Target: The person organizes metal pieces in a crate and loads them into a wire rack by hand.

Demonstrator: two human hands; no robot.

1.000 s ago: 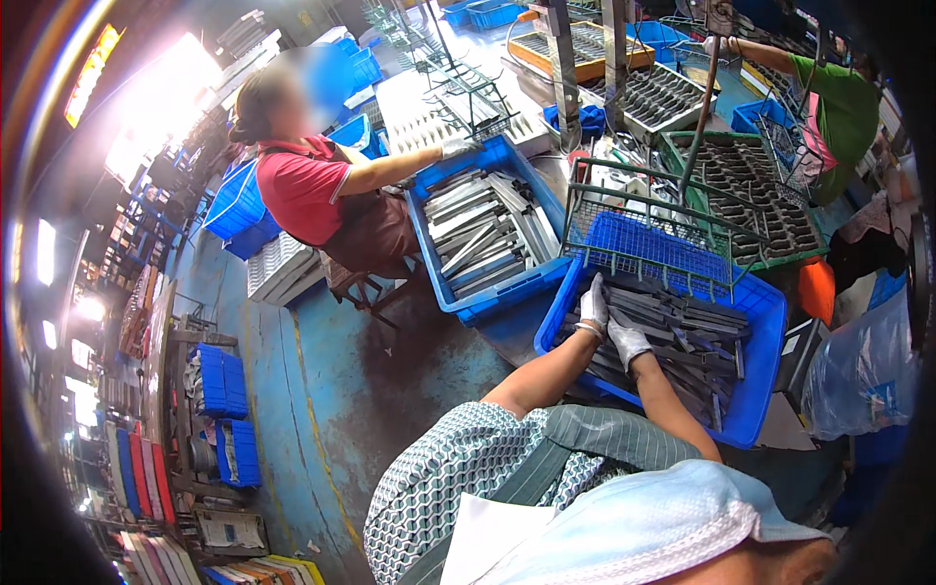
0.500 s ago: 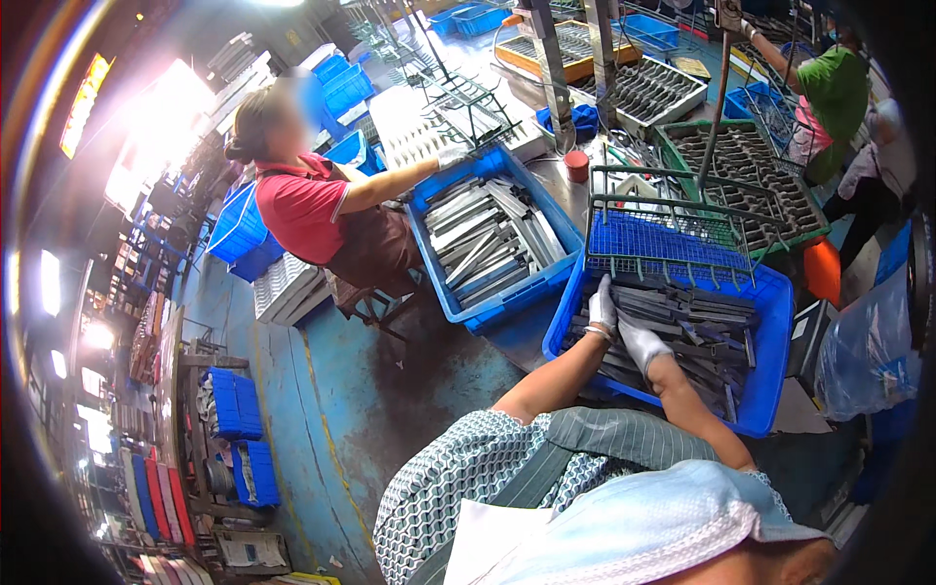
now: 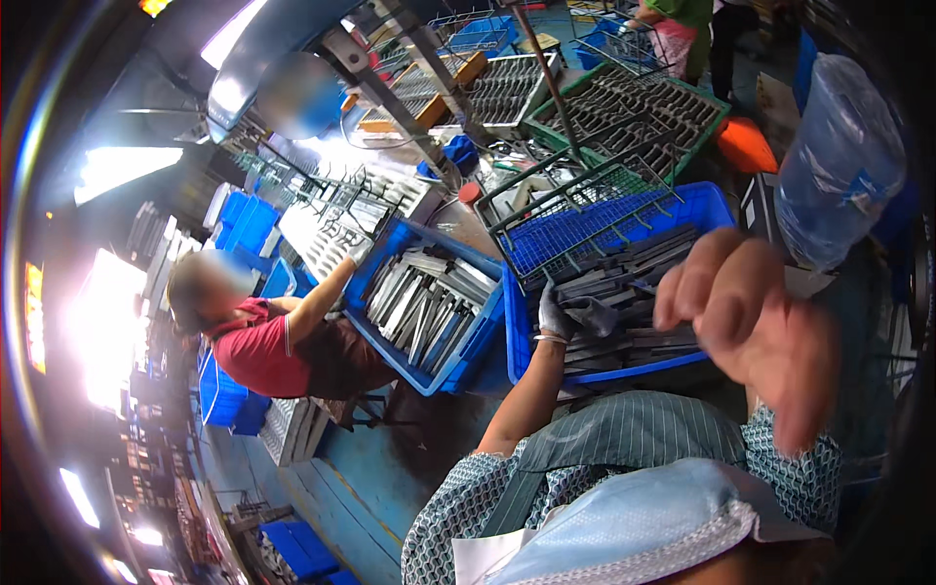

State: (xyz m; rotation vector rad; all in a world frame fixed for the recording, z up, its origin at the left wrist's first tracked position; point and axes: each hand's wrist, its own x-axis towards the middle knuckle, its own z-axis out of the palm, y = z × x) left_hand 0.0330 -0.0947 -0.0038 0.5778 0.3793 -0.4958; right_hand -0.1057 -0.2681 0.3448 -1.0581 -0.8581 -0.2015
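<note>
My left hand, in a pale grey glove, reaches into the blue bin and lies on the dark flat metal strips. Its thumb points up, apart from the fingers; no strip is clearly gripped. Close to the camera and slightly blurred is my right hand, raised above the bin's right side. It looks bare, its fingers loosely bent and apart, with nothing seen in them. A green wire rack stands tilted across the bin's far side. The right hand hides some of the strips and the bin's near right part.
To the left, a second blue bin holds lighter metal strips; a seated co-worker in a red shirt reaches past it. A green-framed tray lies beyond the rack. An orange object and a clear plastic bag are at right.
My right hand has left the strips and come up close to the camera; it was gloved and now looks bare. My left hand stays in the bin. The whole view has tilted.
</note>
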